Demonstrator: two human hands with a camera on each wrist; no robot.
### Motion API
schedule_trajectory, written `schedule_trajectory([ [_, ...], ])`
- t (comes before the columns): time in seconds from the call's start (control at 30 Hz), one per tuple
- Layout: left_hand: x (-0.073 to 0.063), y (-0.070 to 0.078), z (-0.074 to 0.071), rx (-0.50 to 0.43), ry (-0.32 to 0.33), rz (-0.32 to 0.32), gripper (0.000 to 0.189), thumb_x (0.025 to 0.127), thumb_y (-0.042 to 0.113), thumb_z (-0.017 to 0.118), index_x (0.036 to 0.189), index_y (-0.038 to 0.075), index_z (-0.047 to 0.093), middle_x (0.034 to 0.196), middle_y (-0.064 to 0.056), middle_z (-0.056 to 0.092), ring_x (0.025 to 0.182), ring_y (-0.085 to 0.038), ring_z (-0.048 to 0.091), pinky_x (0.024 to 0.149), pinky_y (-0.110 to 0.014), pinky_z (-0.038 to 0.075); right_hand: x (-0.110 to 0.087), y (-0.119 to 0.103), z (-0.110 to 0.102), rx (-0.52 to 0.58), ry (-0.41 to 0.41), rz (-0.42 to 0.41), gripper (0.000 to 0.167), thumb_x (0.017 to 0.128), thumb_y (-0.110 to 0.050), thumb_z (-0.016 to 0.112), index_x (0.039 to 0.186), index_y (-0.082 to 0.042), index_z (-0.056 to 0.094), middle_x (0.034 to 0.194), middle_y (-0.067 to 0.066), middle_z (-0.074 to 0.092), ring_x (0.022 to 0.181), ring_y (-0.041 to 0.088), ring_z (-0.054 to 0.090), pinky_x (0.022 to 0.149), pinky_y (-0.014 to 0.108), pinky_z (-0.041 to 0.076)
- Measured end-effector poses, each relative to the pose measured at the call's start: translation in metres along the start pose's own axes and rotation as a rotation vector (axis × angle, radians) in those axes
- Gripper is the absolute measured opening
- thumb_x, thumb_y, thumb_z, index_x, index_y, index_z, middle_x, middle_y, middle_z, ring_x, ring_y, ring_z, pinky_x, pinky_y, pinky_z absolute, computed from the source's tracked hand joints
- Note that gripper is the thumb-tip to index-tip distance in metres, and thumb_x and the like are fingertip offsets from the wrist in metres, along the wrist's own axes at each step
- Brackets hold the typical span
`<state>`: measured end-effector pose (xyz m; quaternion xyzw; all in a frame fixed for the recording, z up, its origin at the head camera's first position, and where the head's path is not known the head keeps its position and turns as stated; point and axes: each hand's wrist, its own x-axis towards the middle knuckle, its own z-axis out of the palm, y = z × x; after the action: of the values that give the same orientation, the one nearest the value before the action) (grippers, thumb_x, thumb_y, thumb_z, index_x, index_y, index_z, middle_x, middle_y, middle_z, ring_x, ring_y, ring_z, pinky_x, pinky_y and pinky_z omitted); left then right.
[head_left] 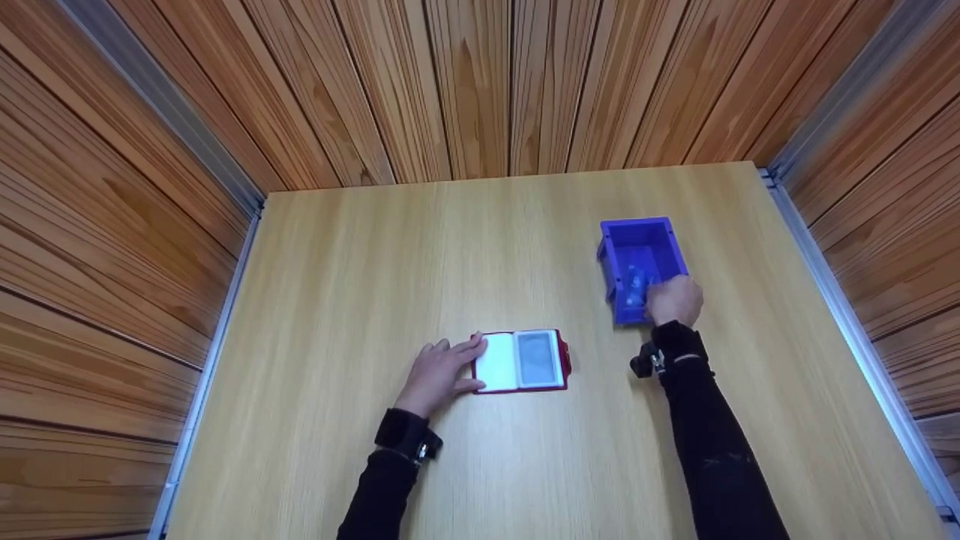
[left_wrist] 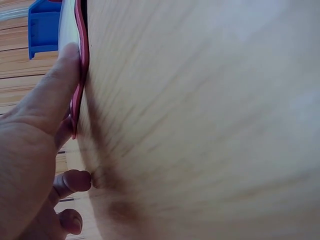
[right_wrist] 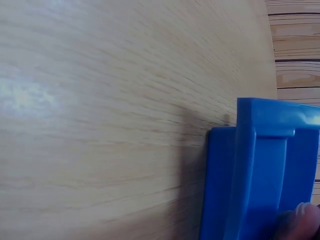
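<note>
A small red-covered booklet point(head_left: 496, 363), like a card or photo album, lies open on the table, a white page at left and a grey sleeve at right. My left hand point(head_left: 437, 375) rests on its left edge; the thumb point(left_wrist: 67, 67) presses the page margin in the left wrist view. To the right, my right hand point(head_left: 675, 300) reaches over the near end of a blue-purple bin point(head_left: 636, 236). Its fingers are mostly hidden inside. Beside them lie small clear bluish pieces point(head_left: 635, 285), too blurred to name. One fingertip point(right_wrist: 299, 222) shows against the bin in the right wrist view.
The wooden table point(head_left: 360, 262) carries the booklet and the bin. Plank-patterned walls point(head_left: 469, 90) stand behind it and on both sides, with metal rails point(head_left: 862, 330) along the side edges.
</note>
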<state>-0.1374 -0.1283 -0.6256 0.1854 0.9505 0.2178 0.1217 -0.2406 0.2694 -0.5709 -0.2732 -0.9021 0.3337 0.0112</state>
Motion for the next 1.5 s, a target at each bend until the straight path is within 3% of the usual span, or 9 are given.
schedule_trajectory([
  [0.1, -0.001, 0.000, -0.002, -0.004, 0.003, 0.002, 0.080, 0.087, 0.050, 0.074, 0.157, 0.026, 0.044, 0.164, 0.009, 0.040, 0.144, -0.041, 0.045, 0.116, -0.056, 0.032, -0.005, -0.009, -0.004, 0.054, -0.002, -0.042, 0.026, 0.097, -0.012, 0.062, 0.099, 0.008, 0.077, 0.055, 0.001, 0.066, 0.037, 0.003, 0.054, 0.055, 0.024, 0.050],
  [0.27, -0.003, 0.000, -0.003, -0.015, 0.018, 0.004, 0.080, 0.086, 0.049, 0.075, 0.156, 0.025, 0.045, 0.163, 0.008, 0.042, 0.144, -0.041, 0.046, 0.115, -0.055, 0.033, -0.018, -0.036, -0.011, 0.140, -0.016, -0.146, 0.025, 0.097, -0.016, 0.066, 0.103, 0.004, 0.078, 0.053, -0.006, 0.064, 0.036, -0.003, 0.052, 0.048, 0.013, 0.043],
  [0.5, -0.001, -0.001, -0.003, -0.023, 0.017, 0.008, 0.081, 0.086, 0.050, 0.076, 0.156, 0.026, 0.044, 0.163, 0.010, 0.041, 0.135, -0.035, 0.052, 0.109, -0.050, 0.036, -0.050, -0.055, 0.002, 0.208, -0.105, -0.390, 0.022, 0.097, -0.016, 0.069, 0.108, 0.002, 0.075, 0.067, 0.012, 0.072, 0.044, 0.015, 0.064, 0.041, 0.022, 0.046],
  [0.6, -0.002, -0.001, -0.004, -0.019, 0.015, 0.000, 0.080, 0.087, 0.050, 0.075, 0.157, 0.026, 0.044, 0.163, 0.010, 0.041, 0.140, -0.038, 0.049, 0.113, -0.052, 0.034, -0.070, -0.050, 0.018, 0.187, -0.220, -0.542, 0.017, 0.096, -0.013, 0.068, 0.105, -0.001, 0.076, 0.073, 0.011, 0.072, 0.056, 0.022, 0.067, 0.050, 0.025, 0.050],
  [0.73, -0.002, -0.001, -0.005, -0.027, 0.012, -0.010, 0.080, 0.087, 0.049, 0.075, 0.157, 0.026, 0.044, 0.164, 0.009, 0.040, 0.147, -0.043, 0.041, 0.118, -0.057, 0.030, -0.094, -0.037, 0.043, 0.032, -0.376, -0.776, 0.017, 0.092, -0.015, 0.075, 0.104, -0.004, 0.076, 0.083, 0.005, 0.070, 0.073, 0.018, 0.062, 0.066, 0.031, 0.049],
  [0.9, -0.001, -0.001, -0.005, -0.052, 0.001, -0.013, 0.080, 0.087, 0.050, 0.075, 0.157, 0.028, 0.042, 0.164, 0.012, 0.037, 0.149, -0.040, 0.039, 0.120, -0.056, 0.027, -0.108, -0.019, 0.063, -0.123, -0.440, -0.970, 0.043, 0.081, -0.026, 0.090, 0.118, -0.008, 0.075, 0.103, 0.007, 0.065, 0.098, 0.021, 0.057, 0.086, 0.041, 0.049],
  [1.23, -0.001, -0.001, -0.003, -0.044, 0.012, 0.001, 0.080, 0.087, 0.049, 0.075, 0.156, 0.026, 0.044, 0.163, 0.011, 0.040, 0.143, -0.036, 0.047, 0.115, -0.052, 0.032, -0.106, -0.004, 0.072, -0.198, -0.461, -0.989, 0.083, 0.072, -0.042, 0.094, 0.142, -0.009, 0.063, 0.133, 0.010, 0.060, 0.128, 0.030, 0.052, 0.108, 0.052, 0.043],
  [1.33, 0.000, -0.001, -0.002, -0.030, 0.012, 0.002, 0.080, 0.086, 0.050, 0.076, 0.156, 0.027, 0.044, 0.163, 0.012, 0.041, 0.126, -0.029, 0.055, 0.106, -0.046, 0.036, -0.104, -0.001, 0.072, -0.213, -0.480, -0.972, 0.092, 0.069, -0.046, 0.095, 0.145, -0.007, 0.060, 0.138, 0.010, 0.059, 0.131, 0.031, 0.051, 0.109, 0.054, 0.041],
  [1.5, 0.000, 0.000, -0.001, -0.012, 0.008, -0.002, 0.081, 0.085, 0.051, 0.076, 0.156, 0.029, 0.043, 0.163, 0.014, 0.041, 0.105, -0.020, 0.051, 0.095, -0.038, 0.035, -0.102, 0.001, 0.073, -0.227, -0.485, -0.946, 0.099, 0.066, -0.051, 0.095, 0.146, -0.007, 0.059, 0.139, 0.010, 0.058, 0.132, 0.031, 0.051, 0.110, 0.054, 0.041],
])
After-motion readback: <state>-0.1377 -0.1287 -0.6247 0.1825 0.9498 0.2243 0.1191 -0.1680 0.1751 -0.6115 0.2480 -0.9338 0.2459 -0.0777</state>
